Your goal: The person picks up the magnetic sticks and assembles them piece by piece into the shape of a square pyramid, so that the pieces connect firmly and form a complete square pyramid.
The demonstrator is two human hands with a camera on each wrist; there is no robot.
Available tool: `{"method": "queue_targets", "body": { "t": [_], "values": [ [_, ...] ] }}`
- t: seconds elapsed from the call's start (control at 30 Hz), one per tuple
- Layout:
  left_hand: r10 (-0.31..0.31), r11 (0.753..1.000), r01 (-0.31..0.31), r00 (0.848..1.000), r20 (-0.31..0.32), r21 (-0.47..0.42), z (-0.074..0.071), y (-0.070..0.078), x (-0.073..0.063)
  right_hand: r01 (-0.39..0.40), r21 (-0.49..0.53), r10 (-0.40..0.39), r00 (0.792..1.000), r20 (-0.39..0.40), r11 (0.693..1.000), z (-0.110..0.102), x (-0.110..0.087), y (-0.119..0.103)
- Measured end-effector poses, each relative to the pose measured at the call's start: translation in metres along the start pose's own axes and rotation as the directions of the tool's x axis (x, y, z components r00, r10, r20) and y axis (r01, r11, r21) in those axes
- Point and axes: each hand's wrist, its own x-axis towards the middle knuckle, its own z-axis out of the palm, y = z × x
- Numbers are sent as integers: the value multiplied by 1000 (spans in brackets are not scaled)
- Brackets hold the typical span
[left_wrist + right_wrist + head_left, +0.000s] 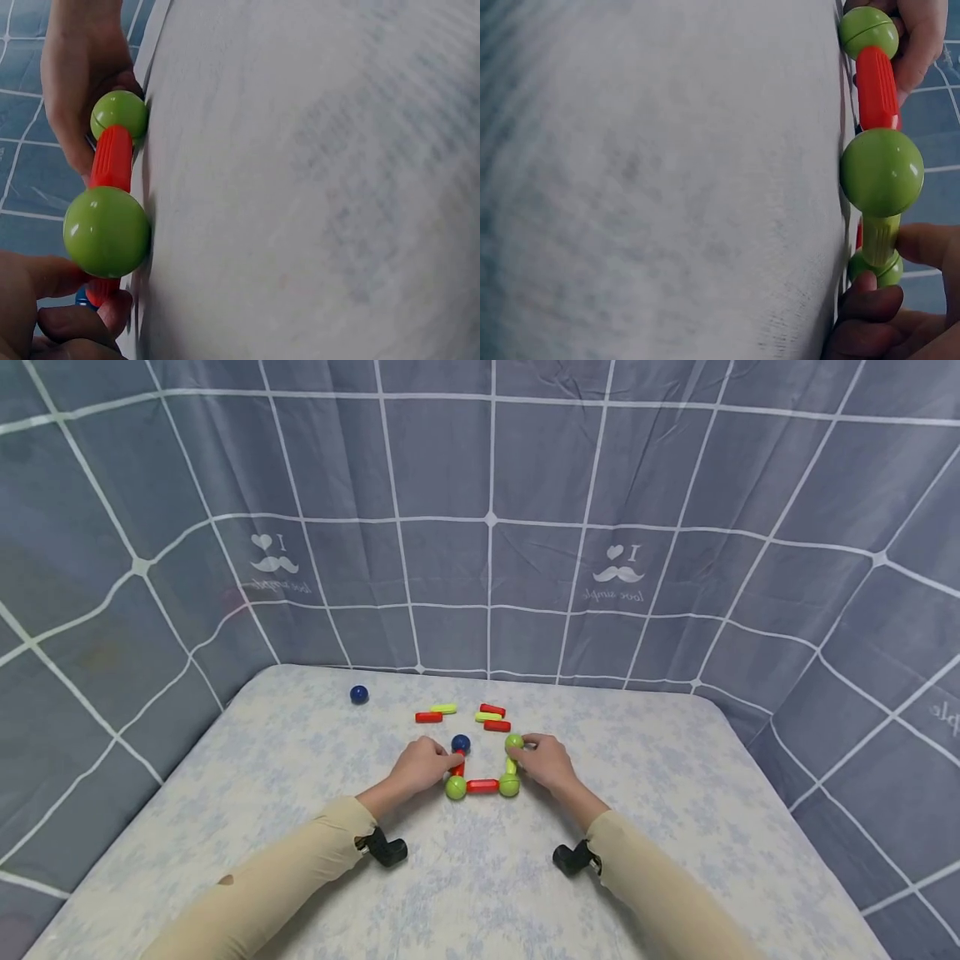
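Observation:
A U-shaped assembly of balls and rods lies on the table. Its front side is a red rod (482,786) joining two green balls, the left one (456,787) and the right one (509,785). My left hand (424,763) pinches the left side's red rod (103,291), which runs back to a blue ball (461,743). On the other side, my right hand (547,761) pinches the yellow-green rod (880,238) between thumb and fingers, close against the far green ball (513,741). Fingers partly hide both side rods.
Behind the assembly lie loose rods: a red one (429,717) by a yellow one (444,708) on the left, and two red with one yellow (487,717) on the right. A loose blue ball (359,694) sits far left. Grey-blue curtains (450,560) surround the table (480,893).

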Motion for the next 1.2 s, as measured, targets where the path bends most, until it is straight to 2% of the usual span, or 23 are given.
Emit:
{"method": "queue_targets", "body": {
  "t": [0.23,0.63,0.87,1.2],
  "values": [
    [2,1000,-2,1000,-11,17,-2,4,0,32,-41,-33,999,-13,999,0,3,-3],
    [-39,998,38,999,-28,-46,3,-3,-5,56,-71,-54,998,31,996,4,2,1],
    [4,999,-5,1000,-25,-39,4,-4,-6,61,-67,-59,998,26,996,3,6,4],
    [29,999,-30,999,-14,-24,3,-6,-6,65,-49,-64,998,29,997,1,7,7]
  ]
}}
